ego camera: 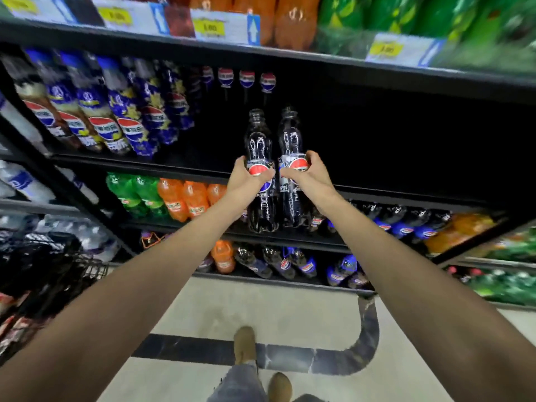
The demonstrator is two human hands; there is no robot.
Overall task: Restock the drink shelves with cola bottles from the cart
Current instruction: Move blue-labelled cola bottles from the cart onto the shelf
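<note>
Two dark cola bottles with black caps are held upright side by side in front of the middle shelf. My left hand [246,178] grips the left cola bottle [259,140] around its label. My right hand [307,175] grips the right cola bottle [291,134] the same way. Both bottles hover at the front edge of a dark gap on the black shelf [188,166]. Deep in that gap stand several small cola bottles [246,79]. The wire cart [55,271] is at the lower left, blurred, with dark items in it.
Large cola bottles [95,111] fill the same shelf to the left. Green and orange soda bottles [171,195] stand on the shelf below, more cola [406,221] to the right. The top shelf carries price tags [208,27]. My shoes [245,343] stand on the tiled floor.
</note>
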